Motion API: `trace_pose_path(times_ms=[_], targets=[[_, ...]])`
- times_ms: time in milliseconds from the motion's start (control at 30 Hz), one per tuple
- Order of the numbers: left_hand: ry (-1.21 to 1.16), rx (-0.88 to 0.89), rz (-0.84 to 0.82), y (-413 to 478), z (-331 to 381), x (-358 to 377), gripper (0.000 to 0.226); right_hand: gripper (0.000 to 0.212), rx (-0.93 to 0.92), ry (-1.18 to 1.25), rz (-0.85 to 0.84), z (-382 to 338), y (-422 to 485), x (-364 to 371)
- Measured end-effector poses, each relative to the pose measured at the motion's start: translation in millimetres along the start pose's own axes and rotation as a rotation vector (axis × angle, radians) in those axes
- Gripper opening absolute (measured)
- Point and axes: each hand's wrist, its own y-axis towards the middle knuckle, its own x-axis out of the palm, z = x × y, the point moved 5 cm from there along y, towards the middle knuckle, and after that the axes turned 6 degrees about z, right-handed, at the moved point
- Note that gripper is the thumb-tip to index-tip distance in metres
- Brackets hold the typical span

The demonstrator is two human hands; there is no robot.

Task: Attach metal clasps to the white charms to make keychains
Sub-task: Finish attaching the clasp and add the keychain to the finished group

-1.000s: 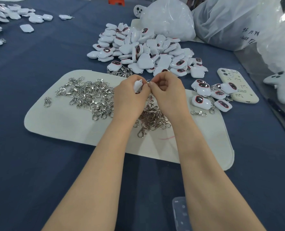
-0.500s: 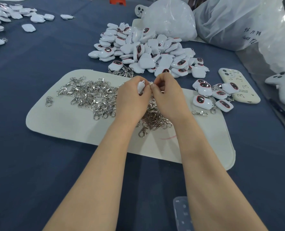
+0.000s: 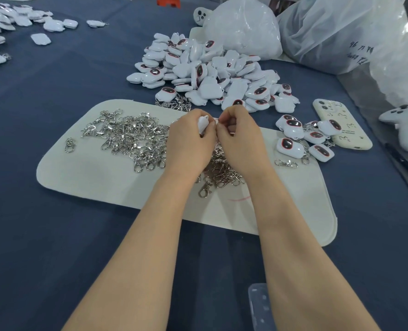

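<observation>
Left hand (image 3: 188, 144) grips glossy white charm (image 3: 202, 123), mid-scene above pale felt mat (image 3: 98, 177). Right hand (image 3: 239, 142), fingers curled, pinches its top corner. Tangled shiny metal clasps (image 3: 131, 137) left; rounded charm heap (image 3: 207, 75) far.

The cloth-covered worktop (image 3: 43, 235) was navy blue, the felt mat (image 3: 90, 182) off-white, the plastic charms (image 3: 210, 89) white with red-rimmed dark ovals, the metal clasps (image 3: 131, 139) silver.

Pale felt mat (image 3: 78, 177) at desk (image 3: 55, 235) centre; heap of silver metal clasps (image 3: 131, 139) on its left half; pile of white plastic charms (image 3: 210, 75) behind it; cream-cased phone (image 3: 341, 125) beyond its right far corner; clear plastic bags (image 3: 329, 32) at far edge.
</observation>
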Motion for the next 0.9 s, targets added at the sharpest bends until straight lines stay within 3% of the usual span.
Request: trace_pose_path(times_ms=[133,433,600,767,900], targets=[[-0.046,-0.047,-0.021,3,-2,0,0.009,0.013,0.030,0.078,0.008,2,-1,0],[-0.178,-0.155,-0.139,0,0,5,0.008,0.012,-0.012,0.006,0.094,0,-1,-9],[-0.245,-0.231,-0.126,0,-4,3,0.012,0.013,-0.034,-0.003,0.053,0,-2,-8],[-0.270,-0.211,-0.148,0,-3,4,0.013,0.025,-0.033,0.028,0.045,1,-1,-6],[-0.272,-0.186,-0.137,1,-2,2,0.006,0.018,-0.029,0.046,0.076,1,-1,-6]])
